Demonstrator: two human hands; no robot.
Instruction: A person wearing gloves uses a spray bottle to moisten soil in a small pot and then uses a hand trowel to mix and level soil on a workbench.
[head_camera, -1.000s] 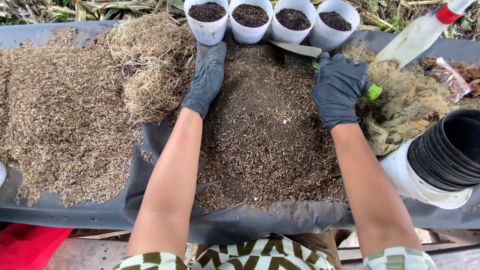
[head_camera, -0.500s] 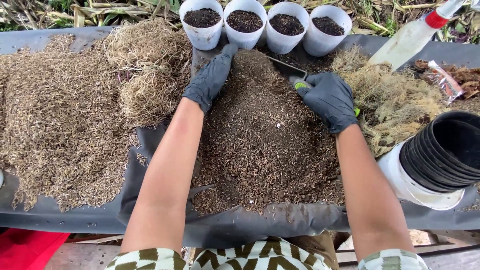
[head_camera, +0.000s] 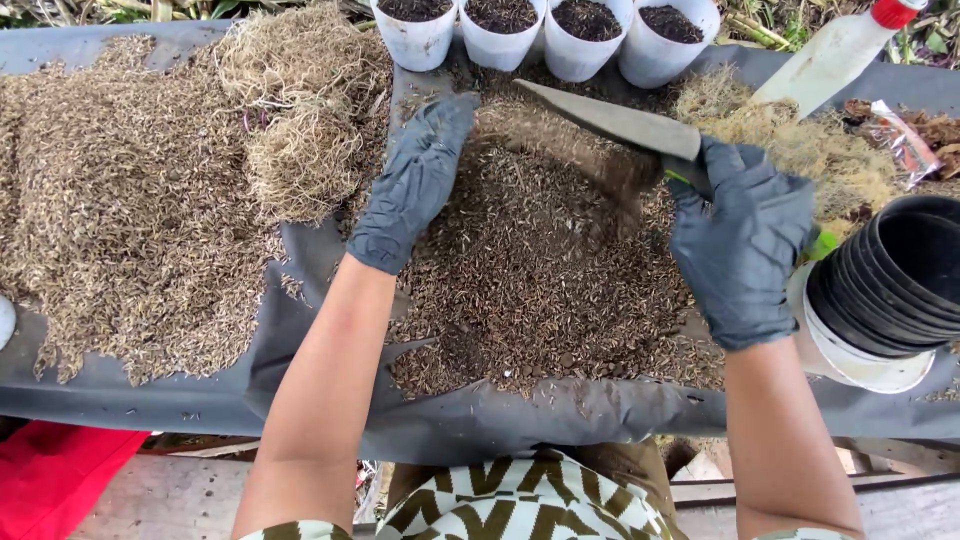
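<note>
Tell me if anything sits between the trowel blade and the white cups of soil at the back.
Nothing visible. The trowel, held in the right hand, points over the dark soil pile, with only loose mix before the white cups.

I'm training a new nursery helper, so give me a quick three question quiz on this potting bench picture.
1. True or false: the right hand holds a trowel by its handle.
2. How many white pots filled with dark mix stand in the row at the far edge of the sheet?
3. Where does the left hand rest: A) inside the stack of black pots, B) on the dark soil pile, C) on the spray bottle?

Key: 1 true; 2 four; 3 B.
</note>
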